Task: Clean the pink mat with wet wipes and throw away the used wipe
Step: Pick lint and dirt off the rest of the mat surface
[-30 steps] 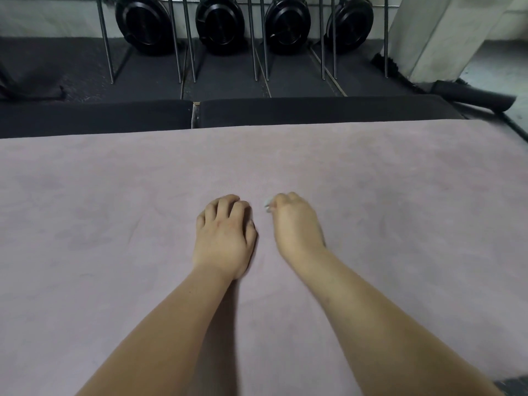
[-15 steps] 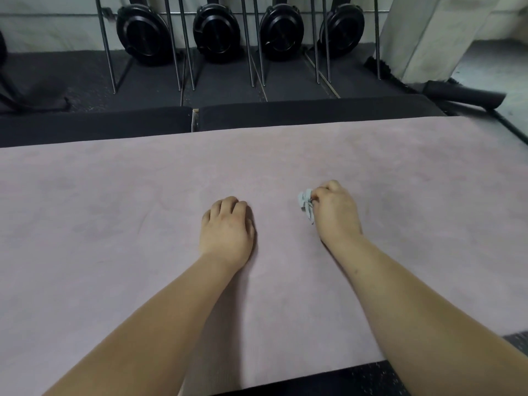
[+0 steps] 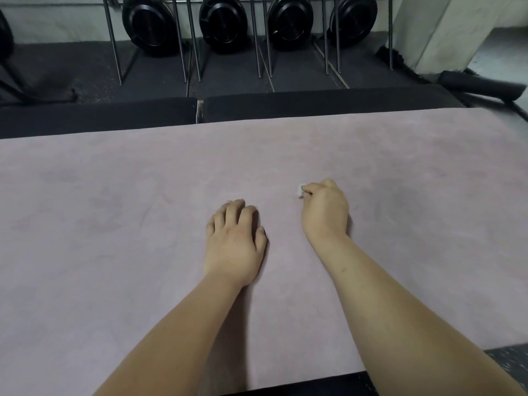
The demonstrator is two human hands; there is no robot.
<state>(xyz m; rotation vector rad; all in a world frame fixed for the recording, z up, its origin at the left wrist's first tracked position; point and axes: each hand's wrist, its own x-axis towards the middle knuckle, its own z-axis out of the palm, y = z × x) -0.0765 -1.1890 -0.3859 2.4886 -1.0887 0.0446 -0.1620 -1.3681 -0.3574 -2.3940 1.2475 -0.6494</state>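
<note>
The right hand (image 3: 325,215) pinches a small crumpled white wet wipe (image 3: 300,191) at its curled fingers; it is likely soft and limp, best kept bunched. The left hand (image 3: 234,244) rests loosely curled, empty, on the flat pink mat (image 3: 100,238).

No word, label, brand, number or sign can be read anywhere in this view. The black weight plates (image 3: 148,22) in the rack at the back are too dark to show any marking.
</note>
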